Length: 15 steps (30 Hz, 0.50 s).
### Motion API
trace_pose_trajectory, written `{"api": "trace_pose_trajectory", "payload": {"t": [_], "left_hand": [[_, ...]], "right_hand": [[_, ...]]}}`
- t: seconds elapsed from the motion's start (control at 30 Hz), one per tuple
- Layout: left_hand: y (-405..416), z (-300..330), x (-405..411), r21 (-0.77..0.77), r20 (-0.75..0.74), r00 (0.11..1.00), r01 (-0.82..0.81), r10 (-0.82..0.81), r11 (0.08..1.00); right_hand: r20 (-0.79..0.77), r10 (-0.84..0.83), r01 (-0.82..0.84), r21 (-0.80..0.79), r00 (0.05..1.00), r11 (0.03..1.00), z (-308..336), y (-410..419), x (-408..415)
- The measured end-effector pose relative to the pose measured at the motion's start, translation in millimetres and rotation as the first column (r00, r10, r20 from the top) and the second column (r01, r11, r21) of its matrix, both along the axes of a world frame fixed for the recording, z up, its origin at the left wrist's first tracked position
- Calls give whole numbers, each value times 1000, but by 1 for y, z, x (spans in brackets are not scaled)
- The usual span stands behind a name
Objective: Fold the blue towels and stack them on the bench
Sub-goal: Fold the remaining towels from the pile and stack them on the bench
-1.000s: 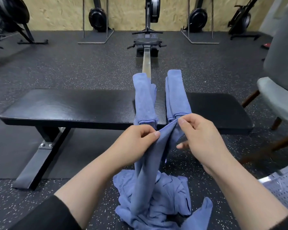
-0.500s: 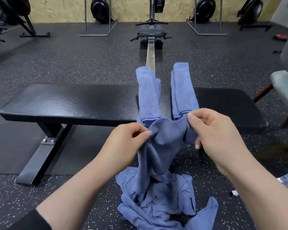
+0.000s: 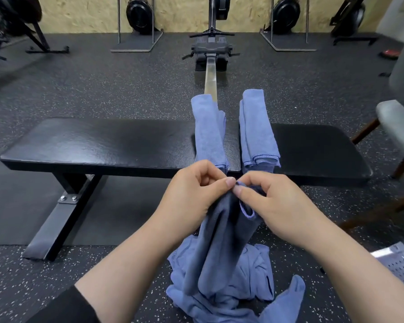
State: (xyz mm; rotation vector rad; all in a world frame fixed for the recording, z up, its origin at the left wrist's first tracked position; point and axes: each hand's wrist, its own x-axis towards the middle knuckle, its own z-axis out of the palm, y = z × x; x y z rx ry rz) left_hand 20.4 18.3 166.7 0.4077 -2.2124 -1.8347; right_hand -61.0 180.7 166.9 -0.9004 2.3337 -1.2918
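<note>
A blue towel [image 3: 216, 243] hangs from both my hands in front of the black bench [image 3: 98, 145]. My left hand [image 3: 194, 194] pinches its top edge, and my right hand [image 3: 266, 201] pinches the same edge right beside it, thumbs almost touching. The towel's lower part trails down into a heap of blue towels [image 3: 250, 287] on the floor. Two long folded blue towels lie across the bench: one [image 3: 209, 131] left of centre, the other [image 3: 257, 134] to its right.
A grey chair [image 3: 399, 127] with wooden legs stands at the right. A rowing machine rail [image 3: 210, 78] runs away behind the bench. Exercise machines line the far wall. A perforated white object [image 3: 401, 264] sits at the lower right on the speckled floor.
My hands have come together, so the towel's top edge, spread between them earlier, is now bunched at one point. The view has shifted slightly.
</note>
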Motion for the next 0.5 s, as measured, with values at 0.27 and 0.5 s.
{"api": "trace_pose_trajectory", "payload": {"t": [0.27, 0.5], "left_hand": [[-19, -9, 9, -202, 425, 884, 302, -195, 932], [-28, -12, 9, -396, 211, 977, 109, -25, 912]], "right_hand": [[48, -340, 337, -320, 939, 885, 1, 5, -9], [-95, -269, 273, 34, 959, 961, -4, 12, -17]]}}
